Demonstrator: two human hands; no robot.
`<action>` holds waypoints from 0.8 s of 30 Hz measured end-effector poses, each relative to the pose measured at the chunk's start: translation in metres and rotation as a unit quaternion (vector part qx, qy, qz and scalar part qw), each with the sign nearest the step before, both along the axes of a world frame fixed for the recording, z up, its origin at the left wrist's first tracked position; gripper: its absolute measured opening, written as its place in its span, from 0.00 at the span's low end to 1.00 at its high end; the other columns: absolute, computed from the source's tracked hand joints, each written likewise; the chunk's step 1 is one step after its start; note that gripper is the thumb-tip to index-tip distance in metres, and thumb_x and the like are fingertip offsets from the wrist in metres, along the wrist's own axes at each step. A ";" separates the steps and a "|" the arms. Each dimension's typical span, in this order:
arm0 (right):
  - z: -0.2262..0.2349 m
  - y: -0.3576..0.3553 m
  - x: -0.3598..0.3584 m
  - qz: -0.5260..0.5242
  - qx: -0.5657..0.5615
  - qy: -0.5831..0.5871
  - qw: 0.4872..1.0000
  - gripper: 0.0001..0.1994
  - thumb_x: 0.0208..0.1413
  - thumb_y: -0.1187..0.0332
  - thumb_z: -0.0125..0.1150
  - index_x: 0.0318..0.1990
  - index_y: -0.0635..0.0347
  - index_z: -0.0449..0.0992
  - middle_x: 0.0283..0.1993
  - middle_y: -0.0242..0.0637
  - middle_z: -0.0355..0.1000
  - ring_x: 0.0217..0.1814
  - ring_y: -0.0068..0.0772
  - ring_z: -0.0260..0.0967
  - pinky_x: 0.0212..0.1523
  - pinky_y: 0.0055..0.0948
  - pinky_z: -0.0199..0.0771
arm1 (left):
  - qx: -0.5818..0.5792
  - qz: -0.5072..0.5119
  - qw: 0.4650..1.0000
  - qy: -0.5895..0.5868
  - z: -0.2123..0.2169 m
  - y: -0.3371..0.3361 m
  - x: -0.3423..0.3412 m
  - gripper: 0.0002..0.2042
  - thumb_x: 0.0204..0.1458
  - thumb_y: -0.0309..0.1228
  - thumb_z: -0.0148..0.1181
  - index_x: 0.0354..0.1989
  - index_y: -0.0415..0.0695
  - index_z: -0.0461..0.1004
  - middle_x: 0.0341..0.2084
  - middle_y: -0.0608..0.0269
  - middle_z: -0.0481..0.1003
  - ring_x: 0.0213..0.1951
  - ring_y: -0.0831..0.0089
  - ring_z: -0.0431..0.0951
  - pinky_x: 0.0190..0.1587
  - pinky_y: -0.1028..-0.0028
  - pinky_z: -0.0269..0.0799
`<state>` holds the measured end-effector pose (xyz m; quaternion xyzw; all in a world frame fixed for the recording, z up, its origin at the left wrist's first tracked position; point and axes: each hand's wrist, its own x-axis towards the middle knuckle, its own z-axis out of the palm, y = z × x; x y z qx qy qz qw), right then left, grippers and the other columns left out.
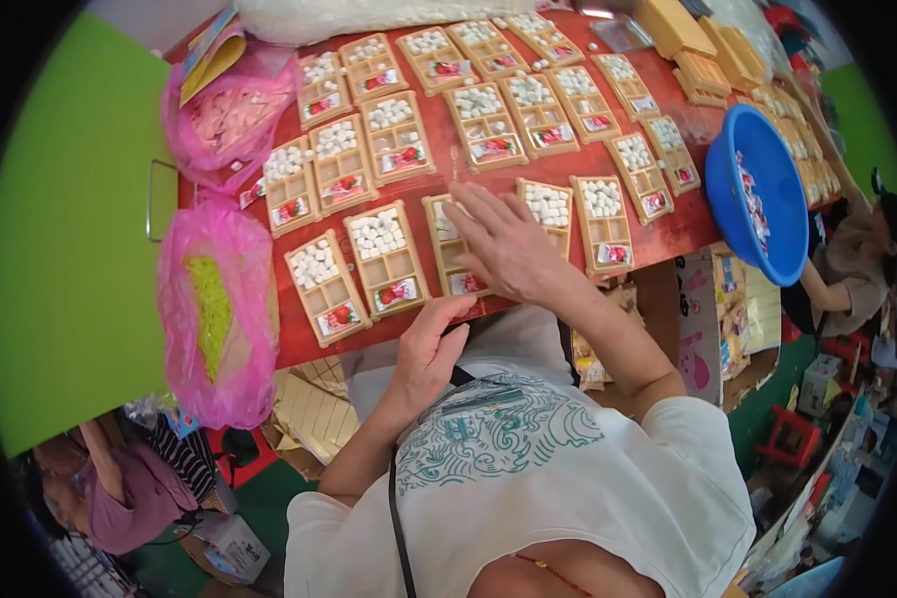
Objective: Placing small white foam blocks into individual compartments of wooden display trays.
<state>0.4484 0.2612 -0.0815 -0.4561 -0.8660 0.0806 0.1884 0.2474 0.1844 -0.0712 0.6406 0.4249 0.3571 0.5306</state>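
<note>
the right hand is lying flat, fingers spread wide, over a light, brittle-looking compartment tray near the red table's front edge, best gripped by its rim, while the left hand is curling loosely, holding nothing.

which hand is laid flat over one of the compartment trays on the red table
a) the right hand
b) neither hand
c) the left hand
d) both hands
a: the right hand lies open, palm down, over a tan compartment tray in the front row, while the left hand is at the near edge of the red table, off the trays.
</note>
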 end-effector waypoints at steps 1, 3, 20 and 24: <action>-0.004 -0.001 -0.004 0.022 0.001 -0.006 1.000 0.32 0.55 0.59 0.62 0.66 0.63 0.61 0.71 0.47 0.55 0.73 0.45 0.52 0.68 0.46 0.52 | 0.001 0.000 1.000 0.000 0.000 -0.002 -0.002 0.16 0.56 0.21 0.52 0.54 0.37 0.71 0.45 0.57 0.76 0.47 0.71 0.75 0.53 0.74 0.68; -0.013 -0.002 -0.006 0.030 -0.001 -0.045 0.999 0.33 0.57 0.56 0.60 0.66 0.62 0.60 0.72 0.48 0.53 0.75 0.44 0.49 0.68 0.47 0.51 | -0.011 0.011 1.000 -0.016 -0.005 -0.007 -0.004 0.16 0.56 0.21 0.52 0.54 0.37 0.71 0.45 0.57 0.76 0.47 0.71 0.75 0.54 0.73 0.68; 0.002 0.006 -0.028 -0.009 0.060 0.043 0.997 0.20 0.55 0.71 0.60 0.57 0.63 0.70 0.61 0.49 0.65 0.62 0.50 0.63 0.60 0.46 0.59 | 0.056 0.111 0.992 -0.029 -0.006 -0.002 -0.058 0.15 0.58 0.21 0.52 0.54 0.38 0.72 0.44 0.59 0.75 0.45 0.73 0.75 0.49 0.75 0.71; 0.007 0.013 -0.043 -0.010 0.016 0.132 0.991 0.12 0.52 0.78 0.60 0.45 0.61 0.73 0.45 0.47 0.70 0.47 0.52 0.68 0.47 0.44 0.68 | 0.067 0.146 0.987 -0.004 -0.002 0.013 -0.081 0.15 0.60 0.22 0.50 0.55 0.38 0.71 0.43 0.59 0.75 0.41 0.74 0.74 0.45 0.74 0.71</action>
